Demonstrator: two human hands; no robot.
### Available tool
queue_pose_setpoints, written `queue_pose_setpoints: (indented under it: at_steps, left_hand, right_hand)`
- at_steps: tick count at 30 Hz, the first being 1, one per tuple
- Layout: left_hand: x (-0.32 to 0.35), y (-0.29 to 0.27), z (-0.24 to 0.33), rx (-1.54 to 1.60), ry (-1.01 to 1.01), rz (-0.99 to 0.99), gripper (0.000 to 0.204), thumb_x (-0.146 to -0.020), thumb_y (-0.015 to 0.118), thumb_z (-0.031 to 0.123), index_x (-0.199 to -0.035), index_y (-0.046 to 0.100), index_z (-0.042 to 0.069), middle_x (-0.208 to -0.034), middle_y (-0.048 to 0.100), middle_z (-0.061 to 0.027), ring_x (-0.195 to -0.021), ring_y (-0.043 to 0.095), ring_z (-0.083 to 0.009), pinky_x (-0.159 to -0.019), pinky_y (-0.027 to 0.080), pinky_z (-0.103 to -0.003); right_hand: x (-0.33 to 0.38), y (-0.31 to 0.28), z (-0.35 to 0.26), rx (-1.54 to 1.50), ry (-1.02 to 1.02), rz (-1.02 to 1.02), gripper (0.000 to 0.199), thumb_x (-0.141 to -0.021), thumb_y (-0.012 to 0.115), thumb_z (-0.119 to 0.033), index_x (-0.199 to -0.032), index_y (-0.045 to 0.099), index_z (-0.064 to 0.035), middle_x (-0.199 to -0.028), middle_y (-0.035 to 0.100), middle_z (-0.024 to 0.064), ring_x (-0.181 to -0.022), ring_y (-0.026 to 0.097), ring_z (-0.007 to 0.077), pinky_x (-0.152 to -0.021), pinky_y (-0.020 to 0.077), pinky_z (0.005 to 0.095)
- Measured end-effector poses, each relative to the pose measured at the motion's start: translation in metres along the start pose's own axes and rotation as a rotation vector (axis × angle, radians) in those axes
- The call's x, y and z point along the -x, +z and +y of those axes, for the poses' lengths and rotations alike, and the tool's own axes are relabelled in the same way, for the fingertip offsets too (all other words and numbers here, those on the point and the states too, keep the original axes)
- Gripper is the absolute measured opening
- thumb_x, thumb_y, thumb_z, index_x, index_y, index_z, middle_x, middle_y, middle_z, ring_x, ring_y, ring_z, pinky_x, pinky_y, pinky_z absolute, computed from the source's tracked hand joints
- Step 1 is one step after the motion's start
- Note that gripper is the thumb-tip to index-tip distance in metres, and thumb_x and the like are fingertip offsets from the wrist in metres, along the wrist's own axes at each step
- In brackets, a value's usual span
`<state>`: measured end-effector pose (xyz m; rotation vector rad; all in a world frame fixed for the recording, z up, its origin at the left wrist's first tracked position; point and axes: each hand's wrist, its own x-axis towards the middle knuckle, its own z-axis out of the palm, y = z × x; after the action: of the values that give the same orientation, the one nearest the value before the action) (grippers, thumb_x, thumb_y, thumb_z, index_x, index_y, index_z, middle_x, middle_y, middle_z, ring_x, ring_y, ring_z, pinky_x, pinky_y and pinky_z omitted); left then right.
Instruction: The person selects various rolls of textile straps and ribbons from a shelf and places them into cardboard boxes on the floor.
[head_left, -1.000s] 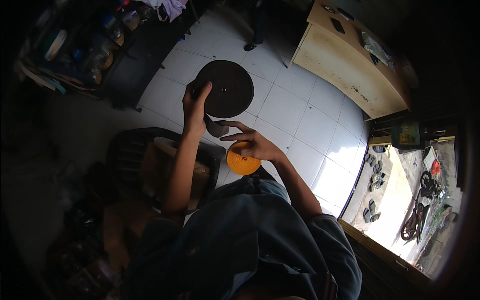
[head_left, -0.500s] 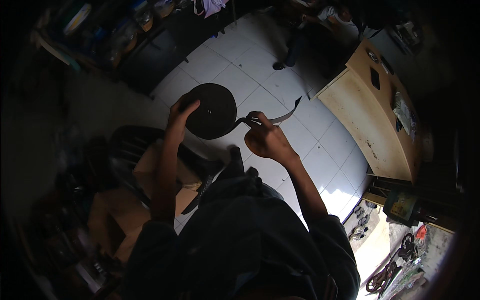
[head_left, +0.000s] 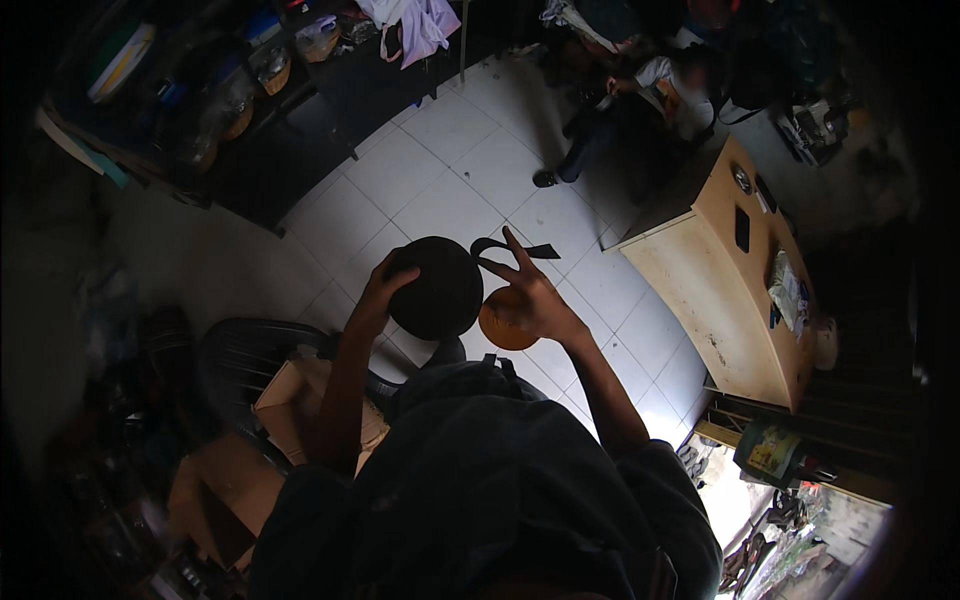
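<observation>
My left hand (head_left: pixel 378 298) grips the left edge of a thick, dark, round roll of strap (head_left: pixel 437 290), its thumb lying across the flat face. From the roll's right side a loose end of strap (head_left: pixel 535 250) curls over and sticks out to the right. My right hand (head_left: pixel 543 303) holds an orange-brown disc (head_left: pixel 503 328), perhaps a roll of tape, against the palm with its lower fingers. The index and middle fingers of that hand are spread beside the loose strap end; whether they touch it I cannot tell.
A wooden desk (head_left: pixel 680 290) with a phone (head_left: pixel 742 230) on top stands to the right. Open cardboard boxes (head_left: pixel 225 480) and a black chair (head_left: pixel 240 365) are at lower left. Dark shelving (head_left: pixel 290 150) lines the far left. A person (head_left: pixel 610 130) sits at the back.
The strap end, earlier gripped by my right fingers and reaching up to the right, now curls shorter beside the roll. Those fingers have spread. Both hands appear lower as the view has shifted.
</observation>
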<state>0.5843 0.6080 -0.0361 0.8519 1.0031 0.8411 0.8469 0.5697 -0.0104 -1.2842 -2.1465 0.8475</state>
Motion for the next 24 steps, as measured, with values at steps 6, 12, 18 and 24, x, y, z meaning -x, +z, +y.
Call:
queue_pose_setpoints:
  at_steps: [6,12,18,24]
  left_hand:
    - [-0.056,-0.058,0.043,-0.222,0.008,-0.176,0.062,-0.075,0.07,0.02,-0.131,0.046,0.005,-0.123,0.053,-0.013,-0.111,0.054,-0.024,-0.098,0.041,-0.033]
    - [-0.086,-0.091,0.09,-0.424,0.133,-0.354,0.089,-0.071,0.073,0.006,-0.146,0.025,0.014,-0.141,0.04,-0.0127,-0.117,0.052,-0.0253,-0.104,0.039,-0.039]
    - [-0.124,-0.119,0.112,-0.545,0.16,-0.451,0.097,-0.068,0.07,-0.001,-0.149,0.019,0.012,-0.152,0.023,-0.0143,-0.128,0.043,-0.0272,-0.11,0.033,-0.039]
    - [-0.173,-0.14,0.127,-0.371,0.013,-0.391,0.099,-0.07,0.072,0.002,-0.148,0.012,0.012,-0.143,0.029,-0.0144,-0.129,0.038,-0.0258,-0.107,0.035,-0.038]
  right_hand:
    - [-0.092,-0.011,0.008,-0.051,0.023,-0.2,0.075,-0.071,0.075,-0.008,-0.138,0.045,-0.0186,-0.152,0.002,0.0292,-0.123,0.047,0.0439,-0.102,0.0436,0.0468]
    - [-0.174,-0.017,0.016,-0.07,-0.146,-0.397,0.069,-0.074,0.071,-0.009,-0.137,0.046,-0.0163,-0.15,0.002,0.0334,-0.108,0.06,0.0392,-0.097,0.0471,0.0422]
    - [-0.26,-0.022,0.013,-0.006,-0.159,-0.65,0.07,-0.071,0.071,-0.01,-0.137,0.048,-0.0145,-0.154,-0.002,0.0242,-0.115,0.056,0.036,-0.1,0.044,0.0394]
    - [-0.344,-0.034,0.048,0.007,-0.219,-0.802,0.07,-0.075,0.071,-0.012,-0.138,0.046,-0.0284,-0.153,-0.002,0.0271,-0.112,0.057,0.0367,-0.099,0.0431,0.038]
